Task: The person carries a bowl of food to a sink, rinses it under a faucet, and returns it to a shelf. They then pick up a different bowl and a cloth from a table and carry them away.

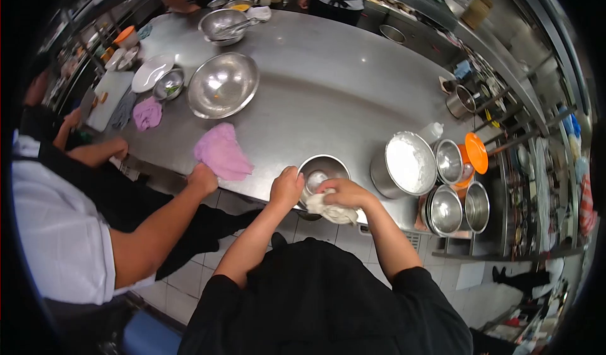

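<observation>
A small metal mixing bowl (pixel 328 163) sits at the front edge of the steel table, right before me. Its near left rim is gripped by my left hand (pixel 287 187), with the fingers closed on it. My right hand (pixel 344 193) is closed on a crumpled whitish cloth (pixel 332 211) at the bowl's near right rim, and part of the cloth hangs over the side. The tips of my right fingers reach toward the inside of the bowl.
Right of me stand a deep pot of white powder or cream (pixel 410 163), stacked metal bowls (pixel 445 210) and an orange plate (pixel 476 153). To the left, a co-worker's hand (pixel 203 179) holds a pink cloth (pixel 224 153) near a large perforated bowl (pixel 224 86).
</observation>
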Available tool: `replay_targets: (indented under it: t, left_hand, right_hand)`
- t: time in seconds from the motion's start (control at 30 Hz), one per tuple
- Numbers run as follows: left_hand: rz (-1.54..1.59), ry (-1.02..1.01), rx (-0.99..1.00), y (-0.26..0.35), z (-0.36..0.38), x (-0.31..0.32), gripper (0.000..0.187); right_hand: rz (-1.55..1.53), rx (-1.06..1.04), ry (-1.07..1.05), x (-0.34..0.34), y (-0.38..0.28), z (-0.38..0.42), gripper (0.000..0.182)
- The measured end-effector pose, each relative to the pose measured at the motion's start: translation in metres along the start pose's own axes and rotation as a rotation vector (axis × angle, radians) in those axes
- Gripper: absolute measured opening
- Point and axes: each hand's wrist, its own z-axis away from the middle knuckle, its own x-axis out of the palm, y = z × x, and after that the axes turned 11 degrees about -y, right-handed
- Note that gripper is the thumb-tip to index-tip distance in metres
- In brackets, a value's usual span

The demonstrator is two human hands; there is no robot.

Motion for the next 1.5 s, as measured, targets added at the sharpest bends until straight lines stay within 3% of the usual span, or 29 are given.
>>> replay_targets:
  t: [0.1,0.17,0.2,0.27,0.4,0.53,0.6,0.7,0.77,0.87,0.93,1.0,1.13,1.17,1.2,1.27,1.33,1.5]
  left_hand:
    - [-0.057,0.082,-0.068,0.0,0.01,-0.016,0.021]
    - [-0.056,0.175,-0.095,-0.005,0.019,-0.026,0.022]
    - [-0.048,0.238,-0.099,-0.008,0.026,-0.029,0.024]
    - [-0.07,0.315,-0.148,-0.01,0.042,-0.035,0.024]
    - [-0.059,0.451,-0.381,0.007,0.093,-0.038,0.017]
    - [0.09,0.515,-0.537,0.032,0.173,-0.028,0.015]
    - [0.088,0.549,-0.593,0.042,0.218,-0.014,0.017]
    - [0.065,0.766,-0.613,0.059,0.287,0.008,0.022]
    - [0.143,0.708,-0.729,0.077,0.325,0.013,0.026]
    - [0.154,0.803,-0.801,0.094,0.38,0.022,0.029]
    - [0.16,0.897,-0.825,0.105,0.41,0.023,0.03]
    - [0.356,1.06,-0.896,0.107,0.444,0.025,0.03]
    - [0.493,1.105,-1.009,0.089,0.526,0.023,0.031]
    - [0.704,1.185,-0.911,0.082,0.548,0.024,0.029]
    - [0.708,1.202,-0.911,0.073,0.575,0.023,0.029]
    - [0.728,1.303,-0.896,0.055,0.635,0.027,0.028]
    - [0.686,1.339,-0.937,0.042,0.699,0.022,0.033]
    - [0.441,1.58,-1.052,0.032,0.841,-0.066,0.04]
  right_hand:
    - [-0.135,0.04,0.104,-0.025,-0.022,0.043,0.039]
    - [-0.168,-0.019,0.32,-0.035,-0.005,0.05,0.04]
    - [-0.018,-0.006,0.499,-0.036,-0.018,0.055,0.043]
    - [0.308,-0.188,0.753,-0.03,-0.004,0.047,0.045]
    - [-0.004,-0.313,0.565,0.004,0.011,0.049,0.042]
    - [-0.475,-0.261,-0.109,0.056,0.032,0.048,0.033]
    - [-0.448,-0.302,-0.302,0.08,0.039,0.043,0.033]
    - [-0.445,-0.195,-0.37,0.105,0.034,0.027,0.036]
    - [-0.375,-0.173,-0.45,0.126,0.025,0.011,0.037]
    - [-0.25,-0.253,-0.665,0.17,-0.019,0.002,0.038]
    - [-0.194,-0.342,-0.7,0.213,-0.04,-0.011,0.031]
    - [-0.021,-0.461,-0.716,0.258,-0.062,-0.026,0.021]
    - [0.174,-0.496,-0.761,0.343,-0.113,-0.045,0.028]
    - [0.208,-0.453,-0.726,0.368,-0.113,-0.055,0.027]
    - [0.219,-0.458,-0.736,0.392,-0.111,-0.062,0.027]
    - [-0.016,-0.205,-0.77,0.429,-0.096,-0.08,0.022]
    - [-0.047,-0.167,-0.775,0.452,-0.076,-0.092,0.014]
    - [-0.283,0.132,-0.555,0.486,-0.051,-0.113,0.011]
